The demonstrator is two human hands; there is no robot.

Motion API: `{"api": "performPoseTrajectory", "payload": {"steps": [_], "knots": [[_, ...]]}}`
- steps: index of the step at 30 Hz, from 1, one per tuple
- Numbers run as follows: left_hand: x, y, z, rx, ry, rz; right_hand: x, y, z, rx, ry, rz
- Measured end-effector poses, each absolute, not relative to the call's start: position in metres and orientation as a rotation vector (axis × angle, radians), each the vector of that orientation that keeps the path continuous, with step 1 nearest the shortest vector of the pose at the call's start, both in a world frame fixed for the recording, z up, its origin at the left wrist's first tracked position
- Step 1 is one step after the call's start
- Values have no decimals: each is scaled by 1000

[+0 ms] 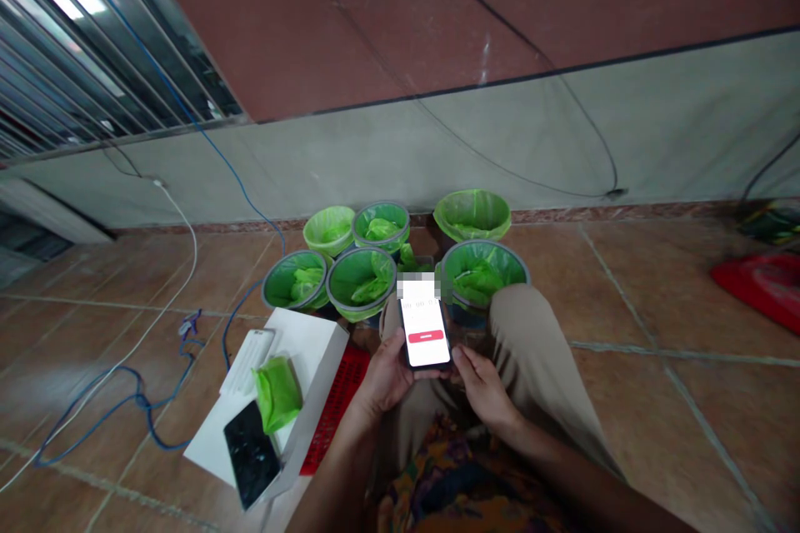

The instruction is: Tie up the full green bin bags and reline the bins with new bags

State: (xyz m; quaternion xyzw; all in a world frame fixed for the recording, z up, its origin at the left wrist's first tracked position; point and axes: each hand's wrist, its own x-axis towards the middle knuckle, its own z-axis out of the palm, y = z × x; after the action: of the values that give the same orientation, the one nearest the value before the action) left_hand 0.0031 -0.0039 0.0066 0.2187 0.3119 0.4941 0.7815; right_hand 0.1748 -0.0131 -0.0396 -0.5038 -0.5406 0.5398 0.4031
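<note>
A smartphone (425, 325) with a lit white screen and a red bar is held upright between my hands, above my lap. My left hand (392, 371) grips its lower left side, the fingers passing behind it. At the lower right corner, my right hand (480, 379) has its fingers closed against the phone's edge. Just beyond the phone stand several round bins lined with green bags, among them a front right bin (522, 266) and a front middle bin (343, 312). Part of the screen's top is blurred out.
To my left, a white box (212, 441) carries a second dark phone (251, 451), a green folded bag bundle (278, 393) and a white power strip-like object (248, 362). A red basket (334, 408) is beside it. Blue cable (143, 404) lies looped on the tiles.
</note>
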Motion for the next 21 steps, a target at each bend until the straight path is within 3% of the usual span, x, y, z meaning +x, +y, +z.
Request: {"api": "performPoseTrajectory", "payload": {"steps": [21], "knots": [[2, -3, 7, 430, 740, 1031, 173, -13, -42, -1247, -1272, 1427]]}}
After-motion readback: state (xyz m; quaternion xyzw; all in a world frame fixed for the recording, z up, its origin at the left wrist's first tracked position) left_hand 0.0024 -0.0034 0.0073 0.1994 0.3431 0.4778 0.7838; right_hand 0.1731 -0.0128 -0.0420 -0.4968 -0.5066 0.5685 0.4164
